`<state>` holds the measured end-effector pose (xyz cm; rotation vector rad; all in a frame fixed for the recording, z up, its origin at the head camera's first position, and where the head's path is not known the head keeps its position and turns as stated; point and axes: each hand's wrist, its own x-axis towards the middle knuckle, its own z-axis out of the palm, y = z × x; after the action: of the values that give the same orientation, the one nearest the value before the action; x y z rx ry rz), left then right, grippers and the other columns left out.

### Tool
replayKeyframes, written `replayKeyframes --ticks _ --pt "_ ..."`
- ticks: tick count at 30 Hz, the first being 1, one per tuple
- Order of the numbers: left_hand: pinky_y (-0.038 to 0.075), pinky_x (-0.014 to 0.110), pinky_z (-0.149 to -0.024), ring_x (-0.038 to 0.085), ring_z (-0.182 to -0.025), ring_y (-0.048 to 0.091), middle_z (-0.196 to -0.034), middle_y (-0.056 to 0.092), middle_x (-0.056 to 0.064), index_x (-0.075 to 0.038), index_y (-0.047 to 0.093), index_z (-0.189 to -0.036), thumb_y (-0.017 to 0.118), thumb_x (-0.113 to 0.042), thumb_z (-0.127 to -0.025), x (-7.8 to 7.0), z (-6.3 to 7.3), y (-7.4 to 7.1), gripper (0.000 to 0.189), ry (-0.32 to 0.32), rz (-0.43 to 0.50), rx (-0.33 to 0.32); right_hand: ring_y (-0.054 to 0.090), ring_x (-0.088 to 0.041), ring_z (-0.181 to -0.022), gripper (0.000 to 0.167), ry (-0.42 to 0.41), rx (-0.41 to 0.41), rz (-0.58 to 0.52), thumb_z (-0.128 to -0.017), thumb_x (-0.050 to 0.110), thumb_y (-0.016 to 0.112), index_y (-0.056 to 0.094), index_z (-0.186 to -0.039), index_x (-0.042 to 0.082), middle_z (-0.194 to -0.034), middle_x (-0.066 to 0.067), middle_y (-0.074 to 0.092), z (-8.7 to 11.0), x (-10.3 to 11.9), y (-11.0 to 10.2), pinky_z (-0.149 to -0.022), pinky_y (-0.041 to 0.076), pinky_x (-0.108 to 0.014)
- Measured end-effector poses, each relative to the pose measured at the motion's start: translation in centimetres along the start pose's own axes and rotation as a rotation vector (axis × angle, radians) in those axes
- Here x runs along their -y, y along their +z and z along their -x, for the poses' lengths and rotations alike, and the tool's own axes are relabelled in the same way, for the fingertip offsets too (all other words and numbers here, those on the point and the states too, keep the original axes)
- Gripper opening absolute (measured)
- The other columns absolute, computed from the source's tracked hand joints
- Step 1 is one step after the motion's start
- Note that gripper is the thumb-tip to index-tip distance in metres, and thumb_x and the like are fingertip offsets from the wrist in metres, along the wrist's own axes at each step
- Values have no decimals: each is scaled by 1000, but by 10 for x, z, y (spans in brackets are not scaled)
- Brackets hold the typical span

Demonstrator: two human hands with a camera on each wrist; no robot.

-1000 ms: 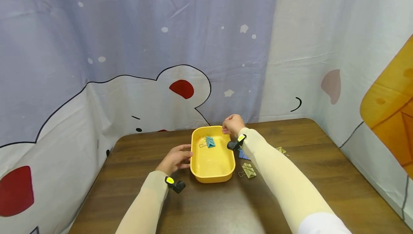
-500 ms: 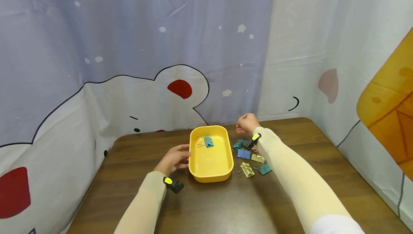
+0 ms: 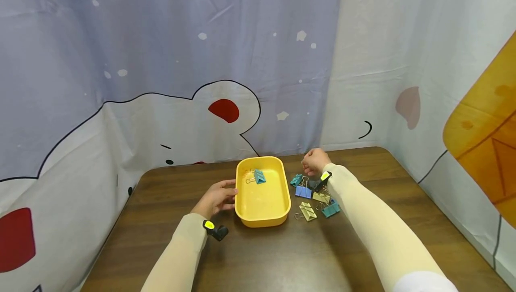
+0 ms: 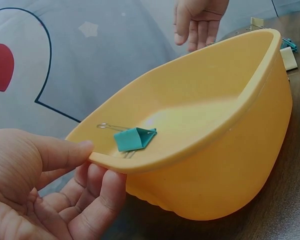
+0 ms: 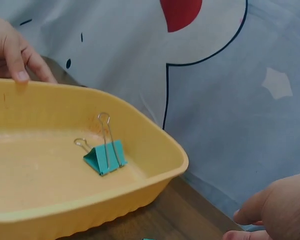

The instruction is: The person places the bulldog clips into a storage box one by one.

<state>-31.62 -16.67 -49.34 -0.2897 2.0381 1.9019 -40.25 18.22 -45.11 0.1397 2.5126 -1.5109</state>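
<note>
Teal clip (image 3: pixel 260 176) lies inside yellow tub (image 3: pixel 263 204), toward its far end; L hand (image 3: pixel 217 198) pinches tub's left rim, thumb over, fingers outside. R hand (image 3: pixel 316 161), fingers loosely bent, hangs right of tub, nr assorted clips (image 3: pixel 303 192) on brown tabletop (image 3: pixel 258 260).

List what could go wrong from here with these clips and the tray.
1. The blue clip lies close among others with its wire handles sticking out, so lifting one might drag a neighbour.
2. The left hand grips the yellow tray on one side only; an uneven pull might shift it and slide the teal clip inside.
3. The right hand's wrist camera overlaps the clips in the head view; dipping could knock them.
</note>
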Motion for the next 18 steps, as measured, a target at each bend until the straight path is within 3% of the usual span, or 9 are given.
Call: replayKeyframes --ticks 9,18 --pt "62 37 -73 24 -87 65 -119 61 23 -8 48 -149 62 -7 -100 -1 2 0 51 2 -9 0 60 -14 -49 15 61 84 81 -91 7 63 64 -100 -6 -69 -8 65 -3 -15 0 -48 55 -30" --pt "62 36 -73 25 -89 65 -118 61 22 -8 48 -149 62 -7 -100 -2 3 -1 51 2 -22 -2 65 -18 -52 18 35 156 121 -90 6 61 66 -101 -7 -71 -14 70 -4 -24 4 -47 56 -29"
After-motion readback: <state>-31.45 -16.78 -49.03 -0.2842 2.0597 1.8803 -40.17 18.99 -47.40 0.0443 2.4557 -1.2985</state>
